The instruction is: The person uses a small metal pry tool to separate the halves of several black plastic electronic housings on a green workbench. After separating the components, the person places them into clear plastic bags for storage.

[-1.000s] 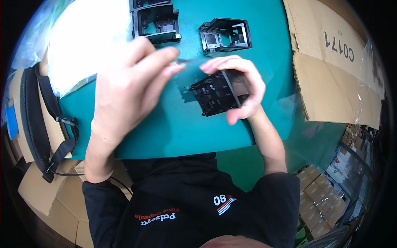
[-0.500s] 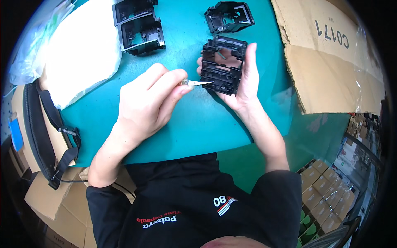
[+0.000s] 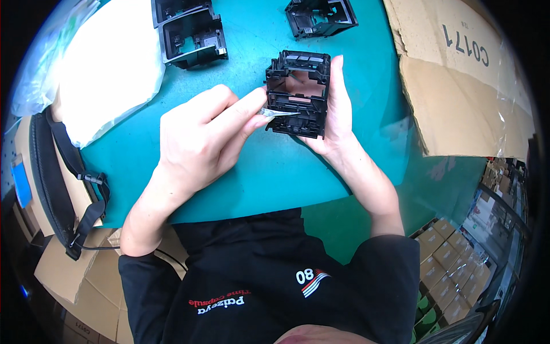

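Note:
In my right hand (image 3: 337, 117) rests a black plastic housing (image 3: 303, 122), a boxy frame with an opening in its upper half through which the palm shows. The fingers wrap behind it and the thumb stands up along its right side. My left hand (image 3: 200, 129) is closed in a pinch round a small pointed knife (image 3: 279, 113). Its thin blade points right and lies across the lower half of the housing; whether the tip touches the plastic is too small to tell. The knife's handle is hidden inside the fist.
Similar black housings (image 3: 193, 39) stand at the far left of the green table mat (image 3: 258, 183), and another housing (image 3: 321, 20) at the far right. A white sheet (image 3: 114, 69) covers the left side, beside a black strap (image 3: 94, 198). A cardboard box (image 3: 458, 103) borders the right.
The housing has shifted slightly left and turned more upright. My left hand has moved a little, and the blade now reaches farther over the housing's lower half.

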A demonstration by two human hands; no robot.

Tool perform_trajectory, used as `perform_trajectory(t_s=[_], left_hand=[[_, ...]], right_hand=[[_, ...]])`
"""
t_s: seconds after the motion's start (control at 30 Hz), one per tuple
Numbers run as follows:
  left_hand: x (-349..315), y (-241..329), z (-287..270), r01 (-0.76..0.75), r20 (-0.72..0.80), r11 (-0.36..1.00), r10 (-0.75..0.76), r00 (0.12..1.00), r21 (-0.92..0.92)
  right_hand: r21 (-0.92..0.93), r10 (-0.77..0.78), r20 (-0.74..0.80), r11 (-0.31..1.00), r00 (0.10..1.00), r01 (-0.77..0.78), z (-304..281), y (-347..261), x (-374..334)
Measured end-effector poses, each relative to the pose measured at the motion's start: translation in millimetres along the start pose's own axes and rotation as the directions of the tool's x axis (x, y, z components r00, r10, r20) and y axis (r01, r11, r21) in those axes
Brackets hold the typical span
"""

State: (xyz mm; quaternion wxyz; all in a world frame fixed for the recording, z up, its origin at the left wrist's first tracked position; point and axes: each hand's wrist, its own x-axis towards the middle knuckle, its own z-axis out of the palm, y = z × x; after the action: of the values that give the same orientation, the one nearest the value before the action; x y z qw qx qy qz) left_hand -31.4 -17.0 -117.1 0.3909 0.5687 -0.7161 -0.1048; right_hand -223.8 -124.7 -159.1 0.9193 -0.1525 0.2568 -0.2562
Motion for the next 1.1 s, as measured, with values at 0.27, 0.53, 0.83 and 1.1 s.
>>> perform_trajectory(t_s=[0.27, 0.53, 0.83, 1.1], left_hand=[[2.4, 3.2, -5.9, -0.006, 0.02, 0.999, 0.005, 1.0, 0.034], [1.5, 6.4, -6.1, -0.003, 0.016, 0.997, 0.002, 1.0, 0.08], [2.1, 9.0, -5.0, -0.022, -0.007, 0.998, 0.022, 1.0, 0.058], [1.2, 2.4, 0.1, -0.108, -0.048, 0.991, 0.112, 0.993, 0.081]], right_hand=[[-0.148, -0.023, -0.108, 0.989, 0.994, 0.007, 12.0, 0.5, -3.6], [0.067, 0.04, 0.065, 0.997, 0.997, -0.044, 2.2, 3.5, -3.9], [0.086, 0.051, 0.115, 0.994, 0.992, -0.061, -4.5, 6.1, -3.7], [-0.241, -0.033, -0.1, 0.971, 0.994, 0.009, 17.2, 0.0, -6.2]])
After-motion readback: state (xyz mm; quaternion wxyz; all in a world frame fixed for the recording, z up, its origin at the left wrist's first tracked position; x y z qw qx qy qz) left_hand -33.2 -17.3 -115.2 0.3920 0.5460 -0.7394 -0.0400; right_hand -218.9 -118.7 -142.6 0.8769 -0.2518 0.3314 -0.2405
